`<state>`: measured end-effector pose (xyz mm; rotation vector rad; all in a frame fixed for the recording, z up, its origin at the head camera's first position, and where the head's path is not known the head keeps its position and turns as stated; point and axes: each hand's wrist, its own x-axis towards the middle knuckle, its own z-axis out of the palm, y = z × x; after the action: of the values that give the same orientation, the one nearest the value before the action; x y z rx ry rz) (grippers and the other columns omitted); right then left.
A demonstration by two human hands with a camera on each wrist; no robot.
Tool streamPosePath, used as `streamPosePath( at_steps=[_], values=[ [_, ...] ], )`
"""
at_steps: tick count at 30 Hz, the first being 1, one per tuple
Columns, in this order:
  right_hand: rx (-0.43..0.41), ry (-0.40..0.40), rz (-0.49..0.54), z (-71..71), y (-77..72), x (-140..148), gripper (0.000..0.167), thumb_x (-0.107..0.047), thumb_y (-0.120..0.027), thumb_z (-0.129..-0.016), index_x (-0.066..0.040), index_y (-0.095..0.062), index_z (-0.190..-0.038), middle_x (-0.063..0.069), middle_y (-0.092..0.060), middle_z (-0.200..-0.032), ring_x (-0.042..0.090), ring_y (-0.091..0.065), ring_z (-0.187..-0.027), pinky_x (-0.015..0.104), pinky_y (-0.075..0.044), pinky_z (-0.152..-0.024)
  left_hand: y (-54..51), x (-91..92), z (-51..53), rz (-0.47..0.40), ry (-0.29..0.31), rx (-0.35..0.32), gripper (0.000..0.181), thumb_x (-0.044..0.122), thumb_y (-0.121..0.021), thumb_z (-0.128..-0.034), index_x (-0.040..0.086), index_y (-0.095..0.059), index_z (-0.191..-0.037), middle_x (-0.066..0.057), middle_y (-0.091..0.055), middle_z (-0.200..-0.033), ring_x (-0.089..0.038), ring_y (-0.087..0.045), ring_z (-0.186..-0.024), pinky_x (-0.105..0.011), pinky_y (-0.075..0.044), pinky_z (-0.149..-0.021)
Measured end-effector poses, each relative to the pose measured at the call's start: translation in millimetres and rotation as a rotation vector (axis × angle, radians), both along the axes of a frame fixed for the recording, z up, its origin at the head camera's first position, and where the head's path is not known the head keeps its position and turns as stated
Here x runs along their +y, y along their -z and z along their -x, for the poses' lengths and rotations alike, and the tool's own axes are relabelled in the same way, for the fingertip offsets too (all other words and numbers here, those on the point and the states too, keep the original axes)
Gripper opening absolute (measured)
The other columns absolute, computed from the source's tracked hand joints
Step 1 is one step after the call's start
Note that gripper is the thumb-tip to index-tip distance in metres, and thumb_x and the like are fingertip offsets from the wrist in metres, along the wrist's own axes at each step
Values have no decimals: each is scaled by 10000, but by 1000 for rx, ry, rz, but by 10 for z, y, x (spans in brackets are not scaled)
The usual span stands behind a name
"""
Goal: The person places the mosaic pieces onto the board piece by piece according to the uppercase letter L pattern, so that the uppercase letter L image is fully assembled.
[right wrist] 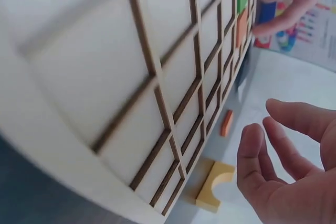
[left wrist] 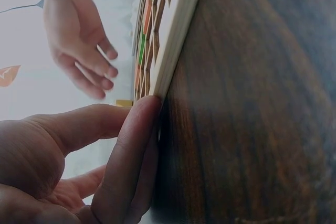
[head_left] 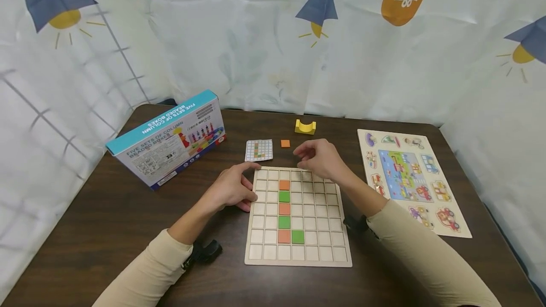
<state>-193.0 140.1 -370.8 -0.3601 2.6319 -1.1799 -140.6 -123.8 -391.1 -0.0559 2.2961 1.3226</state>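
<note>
A pale wooden grid board (head_left: 315, 252) lies on the table, with orange and green square tiles in one column and one green tile (head_left: 297, 237) beside it. My left hand (head_left: 233, 186) holds the board at its left edge, near the top left corner. In the left wrist view, fingertips (left wrist: 149, 103) meet the board's side. Over the top edge of the board hovers my right hand (head_left: 321, 159), its fingers loosely bent. The right wrist view shows thumb and fingers apart with nothing between them. A loose orange tile (head_left: 285, 143) lies left of that hand.
A small patterned card (head_left: 259, 150) lies behind the board's left corner. The yellow arched block (head_left: 305, 127) sits farther back. At the left stands a blue-topped box (head_left: 179, 141); to the right lies a picture puzzle board (head_left: 375, 141). A white printed curtain (head_left: 264, 46) hangs behind.
</note>
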Motion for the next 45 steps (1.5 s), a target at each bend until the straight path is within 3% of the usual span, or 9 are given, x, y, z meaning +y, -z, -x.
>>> streamPosePath(
  at_steps=[9,16,30,45],
  values=[
    [3,69,-34,356,112,-202,268,-41,-767,-911,-66,-761,-1177,103,-727,-1103,250,-646,-1008,378,-597,-859,5,-3,-15,7,-2,-9,819,-100,-806,-801,200,-518,-1506,-172,-616,-999,-232,-718,-578,-384,-663,-541],
    [29,59,-97,564,247,-348,302,-59,-788,-907,-104,-770,-1205,84,-731,-1181,251,-647,-1064,394,-599,-918,20,-7,-8,8,-12,-13,802,-89,-817,-807,211,-530,-1493,-169,-610,-1000,-232,-716,-581,-389,-664,-543],
    [47,34,-174,646,274,-401,262,-37,-780,-898,-73,-785,-1158,101,-753,-1131,245,-690,-980,363,-615,-849,18,-7,-14,-10,11,-16,806,-92,-805,-815,197,-514,-1509,-167,-613,-995,-227,-720,-584,-385,-664,-543],
    [47,4,-171,669,238,-391,263,14,-712,-903,-57,-783,-1146,112,-746,-1118,262,-686,-1020,385,-618,-870,7,-3,7,-4,11,2,806,-101,-795,-809,196,-519,-1506,-169,-618,-1001,-216,-718,-578,-380,-662,-535]
  ],
)
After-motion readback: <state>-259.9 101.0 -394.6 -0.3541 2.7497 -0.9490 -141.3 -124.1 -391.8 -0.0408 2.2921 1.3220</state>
